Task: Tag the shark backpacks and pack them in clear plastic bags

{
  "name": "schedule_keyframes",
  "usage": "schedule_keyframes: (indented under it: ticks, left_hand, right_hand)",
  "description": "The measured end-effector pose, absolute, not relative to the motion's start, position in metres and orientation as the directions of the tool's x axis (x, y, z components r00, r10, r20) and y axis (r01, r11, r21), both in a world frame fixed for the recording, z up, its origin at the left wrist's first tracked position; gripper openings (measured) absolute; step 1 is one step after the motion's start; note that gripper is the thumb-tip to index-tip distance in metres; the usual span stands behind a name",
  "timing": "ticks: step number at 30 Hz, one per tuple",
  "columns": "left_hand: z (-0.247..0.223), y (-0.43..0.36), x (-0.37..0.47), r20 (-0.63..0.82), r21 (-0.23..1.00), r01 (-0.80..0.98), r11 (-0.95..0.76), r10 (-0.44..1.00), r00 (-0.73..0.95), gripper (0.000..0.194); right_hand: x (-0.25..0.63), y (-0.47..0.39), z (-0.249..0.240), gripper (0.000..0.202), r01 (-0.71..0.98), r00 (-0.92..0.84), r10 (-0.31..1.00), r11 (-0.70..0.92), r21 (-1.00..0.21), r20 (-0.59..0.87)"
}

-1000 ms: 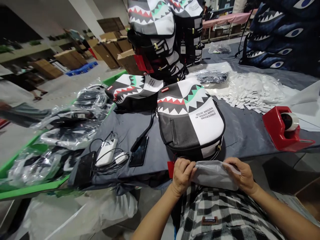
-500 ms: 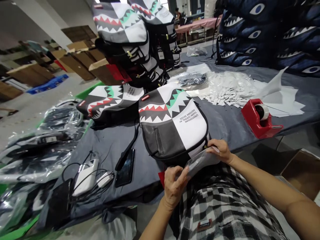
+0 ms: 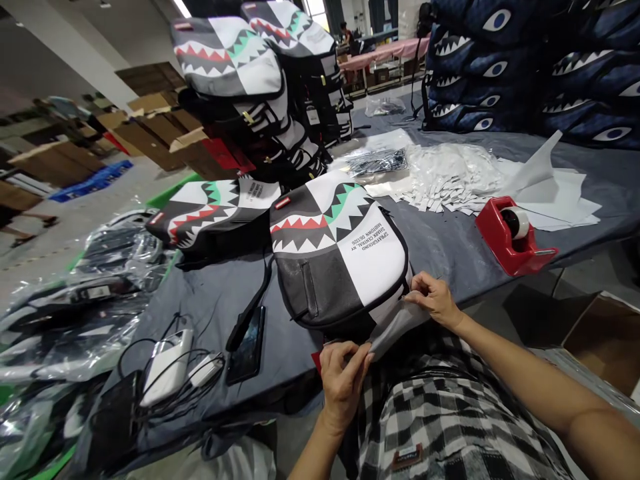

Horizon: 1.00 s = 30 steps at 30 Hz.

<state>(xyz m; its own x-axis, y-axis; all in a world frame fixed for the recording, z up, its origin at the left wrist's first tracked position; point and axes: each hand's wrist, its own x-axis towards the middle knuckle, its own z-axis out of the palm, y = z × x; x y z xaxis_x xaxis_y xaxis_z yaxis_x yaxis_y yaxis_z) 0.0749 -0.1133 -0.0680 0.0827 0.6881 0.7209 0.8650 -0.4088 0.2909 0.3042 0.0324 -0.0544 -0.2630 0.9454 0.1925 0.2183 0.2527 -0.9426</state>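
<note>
A translucent whitish sheet (image 3: pixel 397 328), thin and slightly creased, stretches between my two hands at the table's front edge. My left hand (image 3: pixel 343 380) pinches its lower left corner. The upper right end is held between the thumb and fingers of my right hand (image 3: pixel 433 299). Just behind the sheet lies a grey, black and white bag (image 3: pixel 345 253) with a printed shark mouth in red and green. The sheet overlaps the bag's near right edge. A black strap (image 3: pixel 248 313) runs off the bag's left side over a dark phone (image 3: pixel 251 347).
A red tape dispenser (image 3: pixel 515 239) stands at right, near white tags (image 3: pixel 447 180) and paper sheets. Another shark bag (image 3: pixel 215 212) lies left, with stacked bags (image 3: pixel 235 73) behind. A white power bank (image 3: pixel 167 367) with cables sits front left. Wrapped bags (image 3: pixel 75 307) fill the left side.
The view has shifted slightly, moving the table's things a little left in the picture. Both hands still grip the sheet, which now hangs a bit more spread between them.
</note>
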Motion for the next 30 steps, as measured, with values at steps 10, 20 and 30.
schedule_keyframes:
  ticks: [10,20,30]
  left_hand:
    - [-0.074,-0.109,0.074,0.776,0.223,0.850,-0.476,0.614,0.140,0.018]
    - [-0.074,-0.098,0.061,0.754,0.122,0.829,-0.546,0.593,0.281,0.010]
    - [-0.069,-0.100,0.051,0.695,0.199,0.821,-0.534,0.668,0.266,0.026]
  right_hand:
    - [0.306,0.024,-0.057,0.045,0.229,-0.228,0.893,0.436,-0.870,0.387]
    - [0.306,0.025,-0.058,0.033,0.428,-0.127,0.759,0.623,-0.655,0.639]
    - [0.309,0.006,-0.049,0.019,0.315,-0.636,0.261,0.947,-0.064,0.727]
